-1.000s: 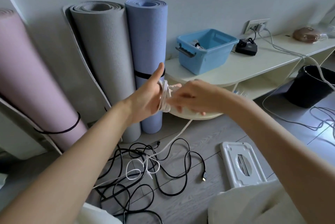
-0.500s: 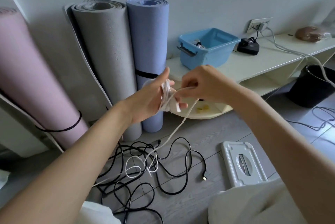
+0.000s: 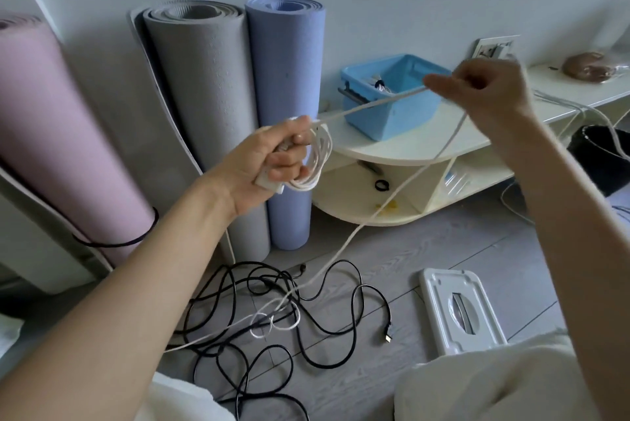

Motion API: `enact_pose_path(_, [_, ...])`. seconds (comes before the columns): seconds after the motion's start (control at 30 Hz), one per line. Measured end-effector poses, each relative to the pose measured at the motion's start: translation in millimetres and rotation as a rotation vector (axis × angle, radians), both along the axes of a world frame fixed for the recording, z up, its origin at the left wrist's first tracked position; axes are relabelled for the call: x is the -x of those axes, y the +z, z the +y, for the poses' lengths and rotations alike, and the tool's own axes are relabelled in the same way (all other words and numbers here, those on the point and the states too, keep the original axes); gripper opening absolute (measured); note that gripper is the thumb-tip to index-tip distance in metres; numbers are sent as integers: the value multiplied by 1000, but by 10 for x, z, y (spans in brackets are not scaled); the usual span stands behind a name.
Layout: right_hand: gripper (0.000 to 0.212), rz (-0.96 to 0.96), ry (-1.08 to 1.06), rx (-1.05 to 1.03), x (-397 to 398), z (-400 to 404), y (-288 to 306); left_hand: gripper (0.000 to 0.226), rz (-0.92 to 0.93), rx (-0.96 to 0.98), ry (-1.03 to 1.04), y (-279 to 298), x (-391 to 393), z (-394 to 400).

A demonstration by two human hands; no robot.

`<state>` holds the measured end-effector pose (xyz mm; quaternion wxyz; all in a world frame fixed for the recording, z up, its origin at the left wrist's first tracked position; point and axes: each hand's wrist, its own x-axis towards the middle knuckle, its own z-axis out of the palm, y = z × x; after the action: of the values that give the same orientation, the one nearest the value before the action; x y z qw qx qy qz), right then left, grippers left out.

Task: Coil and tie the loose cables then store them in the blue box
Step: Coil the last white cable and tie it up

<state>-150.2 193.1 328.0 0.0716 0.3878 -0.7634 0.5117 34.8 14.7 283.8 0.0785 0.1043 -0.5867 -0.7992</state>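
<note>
Grey wood-grain floor [image 3: 409, 250], pale wall; three rolled foam mats [image 3: 204, 107] lean upright; the left hand [image 3: 272, 161] grips a round coil of smooth white cable [image 3: 318, 154]; the right hand [image 3: 487, 90] pinches its taut strand; the blue box [image 3: 392, 113], plastic, sits on a cream shelf [image 3: 409, 151]; black cables [image 3: 272, 318] tangle below.

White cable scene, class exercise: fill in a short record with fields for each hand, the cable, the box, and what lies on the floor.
left hand: left hand grips the coil of white cable
right hand: right hand pinches the cable's free run, raised
cable: one stretch taut between the hands, the rest trailing to the floor
box: blue box on the shelf, something already inside
floor: loose black cables, uncoiled
</note>
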Motion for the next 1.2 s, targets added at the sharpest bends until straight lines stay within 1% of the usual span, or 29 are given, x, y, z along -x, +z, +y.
enact_pose_path(0.07, [46,1,8,-60,-13,-126,-163,31,-32,-42,-39,-57,11,9])
enact_pose_path(0.13, [44,-2,-9,-166,-70,-239,-314,35,-25,-175,-121,-69,19,71])
enact_pose_path(0.2, [46,-22,-28,-293,-117,-297,-444,40,0,-327,-238,-49,36,102])
enact_pose_path(0.27, [48,-97,-13,-445,-179,-322,-568,43,48,-433,-403,-9,47,117])
enact_pose_path(0.3, [45,-126,9,-555,-227,-339,-624,43,101,-454,-420,-18,49,130])
enact_pose_path(0.33, [40,-124,33,-668,-283,-373,-696,43,157,-395,-326,-26,54,151])
enact_pose_path(0.37, [35,-119,37,-719,-379,-407,-730,43,174,-347,-224,-29,79,184])
enact_pose_path(0.43, [34,-52,106,-808,-582,-466,-803,45,143,-357,-55,-57,127,209])
enact_pose_path(0.53, [35,57,315,-960,-807,-470,-827,45,182,-365,128,-52,171,152])
enact_pose_path(0.57, [36,105,355,-973,-859,-461,-827,48,162,-364,200,-58,176,92])
enact_pose_path(0.63, [37,187,424,-960,-929,-426,-787,61,96,-320,317,-98,166,19])
enact_pose_path(0.67, [38,218,452,-921,-951,-415,-746,67,70,-293,354,-137,165,-10])
enact_pose_path(0.73, [39,261,476,-813,-955,-395,-636,69,23,-211,382,-209,136,-56])
enact_pose_path(0.83, [40,267,400,-686,-792,-345,-474,69,-28,-105,294,-249,100,-71])
enact_pose_path(0.93, [46,236,289,-617,-609,-272,-388,52,2,-18,258,-205,82,45])
enact_pose_path(1.0, [44,239,281,-579,-565,-244,-370,42,-10,76,198,-211,82,125])
enact_pose_path(1.07, [45,223,291,-553,-561,-218,-352,36,-56,175,52,-223,60,174])
enact_pose_path(1.13, [47,165,315,-527,-558,-193,-333,34,-81,175,-61,-248,56,174])
enact_pose_path(1.2, [46,134,346,-532,-569,-183,-310,35,-92,232,-96,-286,64,171])
